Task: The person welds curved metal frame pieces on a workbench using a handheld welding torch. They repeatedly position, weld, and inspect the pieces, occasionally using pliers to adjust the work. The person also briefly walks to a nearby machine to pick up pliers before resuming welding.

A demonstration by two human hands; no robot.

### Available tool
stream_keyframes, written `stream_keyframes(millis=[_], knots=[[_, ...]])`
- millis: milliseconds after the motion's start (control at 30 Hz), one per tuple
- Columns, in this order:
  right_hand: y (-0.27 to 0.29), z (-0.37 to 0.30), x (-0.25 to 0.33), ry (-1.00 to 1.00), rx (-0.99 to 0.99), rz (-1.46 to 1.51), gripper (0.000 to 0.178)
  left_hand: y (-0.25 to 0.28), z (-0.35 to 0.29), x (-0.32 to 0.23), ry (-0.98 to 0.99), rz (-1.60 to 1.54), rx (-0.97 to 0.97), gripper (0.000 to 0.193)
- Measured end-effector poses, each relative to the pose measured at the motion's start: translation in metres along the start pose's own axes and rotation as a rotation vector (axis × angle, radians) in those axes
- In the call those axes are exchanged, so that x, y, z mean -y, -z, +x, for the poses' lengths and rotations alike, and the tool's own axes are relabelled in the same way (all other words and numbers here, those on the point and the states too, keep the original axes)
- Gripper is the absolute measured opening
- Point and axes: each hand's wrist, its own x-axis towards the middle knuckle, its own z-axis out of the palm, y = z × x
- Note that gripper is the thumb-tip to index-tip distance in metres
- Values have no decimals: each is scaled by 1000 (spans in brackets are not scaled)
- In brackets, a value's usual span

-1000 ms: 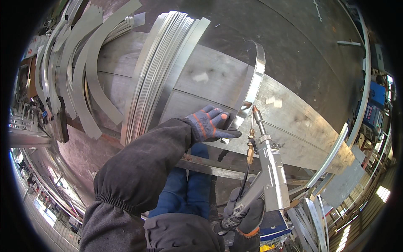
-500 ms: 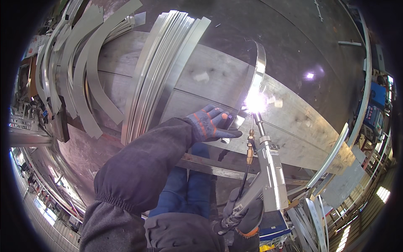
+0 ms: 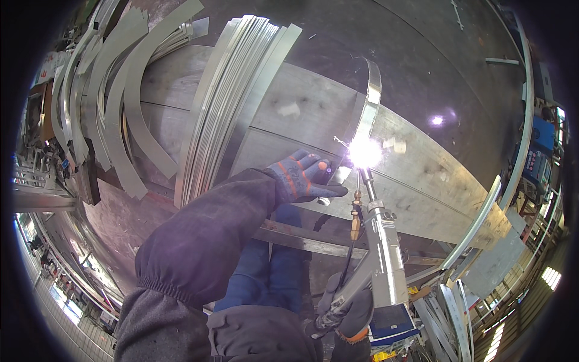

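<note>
A curved shiny metal strip (image 3: 373, 90) stands on edge on a flat metal plate (image 3: 289, 136). At its near part glows a glaring white light (image 3: 363, 153), which hides the spot beneath it. The nozzle of a silver welding gun (image 3: 386, 253) reaches that glare, and a thin tube with brass fittings runs along its left side. My right hand (image 3: 356, 311), in a dark glove with an orange cuff, is wrapped round the gun's handle. My left hand (image 3: 298, 175), in a grey-blue glove, has its fingers stretched out beside the strip's near end; whether they touch it is hard to tell.
A stack of long bent metal strips (image 3: 226, 102) lies left of my left hand, with more wide curved strips (image 3: 136, 90) farther left. A pale strip (image 3: 473, 223) and loose offcuts (image 3: 443, 320) lie right. Blue equipment (image 3: 541, 136) stands at the far right.
The welding gun and the bright glare have shifted slightly left and nearer to me along the strip. A thin jagged wisp shows left of the glare. My left hand has barely moved.
</note>
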Motion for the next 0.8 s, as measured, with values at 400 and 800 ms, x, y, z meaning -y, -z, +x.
stream_keyframes(millis=[400,800], knots=[[3,-5,-5,1,4,45,73,-9,2,1,16,2,78,69],[15,-59,6,206,-200,181,71,-15,-5,-15,32,67,-300,76]])
